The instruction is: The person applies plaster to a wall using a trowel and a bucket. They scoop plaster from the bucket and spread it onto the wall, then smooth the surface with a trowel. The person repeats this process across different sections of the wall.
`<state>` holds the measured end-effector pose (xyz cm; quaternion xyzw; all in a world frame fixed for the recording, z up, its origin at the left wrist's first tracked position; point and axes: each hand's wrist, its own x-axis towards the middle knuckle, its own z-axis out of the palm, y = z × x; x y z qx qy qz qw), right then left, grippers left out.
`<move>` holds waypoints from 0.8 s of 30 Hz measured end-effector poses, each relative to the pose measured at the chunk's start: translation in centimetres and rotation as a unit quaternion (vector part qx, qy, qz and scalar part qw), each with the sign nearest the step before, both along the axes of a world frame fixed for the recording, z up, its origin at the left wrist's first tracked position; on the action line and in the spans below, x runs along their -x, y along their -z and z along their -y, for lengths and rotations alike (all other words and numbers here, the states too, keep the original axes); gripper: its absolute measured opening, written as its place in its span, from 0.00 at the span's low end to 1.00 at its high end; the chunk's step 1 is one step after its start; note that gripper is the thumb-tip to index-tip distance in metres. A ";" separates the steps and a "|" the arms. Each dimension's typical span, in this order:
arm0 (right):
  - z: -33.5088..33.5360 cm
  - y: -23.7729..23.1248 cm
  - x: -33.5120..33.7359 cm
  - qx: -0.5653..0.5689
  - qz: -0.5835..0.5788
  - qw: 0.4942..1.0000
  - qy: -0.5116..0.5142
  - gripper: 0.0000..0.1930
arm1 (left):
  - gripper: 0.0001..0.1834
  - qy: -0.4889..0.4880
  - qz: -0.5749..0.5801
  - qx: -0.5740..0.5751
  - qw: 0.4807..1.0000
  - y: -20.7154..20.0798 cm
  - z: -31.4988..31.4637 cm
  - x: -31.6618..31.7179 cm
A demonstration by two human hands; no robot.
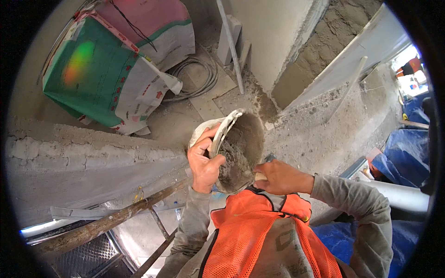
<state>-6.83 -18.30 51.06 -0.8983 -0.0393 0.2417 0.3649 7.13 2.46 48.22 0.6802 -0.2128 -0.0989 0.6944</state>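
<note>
A round bucket [254, 134] crusted with dried mortar is tilted in front of my body, its mouth toward me. Wet grey mortar [234, 160] lies inside it. My left hand [204, 164] is closed over the bucket's left rim, with the thumb on the inner side. At the lower right of the rim, my right hand [282, 177] is wrapped round a pale-handled tool [260, 177]. The tool's working end cannot be made out.
A low plastered wall [92, 162] runs along the left, above a rusty pole [111, 222]. Green and white sheeting [102, 78] and a coiled grey cable [204, 76] lie beyond. Partly mortared wall [320, 51] stands far right; blue tarp [403, 155] lies right.
</note>
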 end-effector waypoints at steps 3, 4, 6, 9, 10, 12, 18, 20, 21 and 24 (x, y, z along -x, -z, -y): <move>0.4 0.1 -0.6 -0.099 -0.033 0.994 0.003 0.24 | 0.11 -0.018 -0.039 0.004 0.999 0.0 -1.5 0.4; 0.6 0.5 -0.8 -0.141 -0.129 0.980 0.049 0.24 | 0.11 -0.025 -0.041 0.006 0.999 -0.1 -2.0 0.4; 0.7 1.2 -1.6 -0.251 -0.321 0.908 0.100 0.24 | 0.10 -0.063 -0.069 0.028 0.995 -0.2 -3.3 0.4; -0.4 1.0 -3.2 -0.422 -0.376 0.798 0.208 0.20 | 0.09 -0.132 -0.112 0.084 0.981 -0.2 -4.1 0.2; -0.5 0.2 -3.8 -0.386 -0.393 0.803 0.229 0.21 | 0.09 -0.148 -0.123 0.091 0.977 -0.2 -4.2 0.0; -0.4 -2.4 -5.0 -0.344 -0.407 0.808 0.251 0.22 | 0.09 -0.172 -0.130 0.113 0.970 -0.1 -4.0 -0.4; 2.5 -8.0 -3.6 -0.069 -0.208 0.967 0.128 0.21 | 0.10 -0.191 -0.134 0.116 0.965 -0.1 -2.8 -0.7; 1.2 -5.4 -3.9 -0.017 -0.087 0.993 0.078 0.21 | 0.09 -0.188 -0.122 0.118 0.967 0.0 -2.3 -0.9; 0.4 -4.2 -3.9 0.058 -0.026 0.998 -0.023 0.21 | 0.09 -0.177 -0.116 0.112 0.971 0.1 -2.0 -1.0; 2.3 -2.7 -3.8 -0.026 -0.046 0.988 -0.147 0.23 | 0.10 -0.172 -0.096 0.107 0.975 0.4 -1.8 -1.5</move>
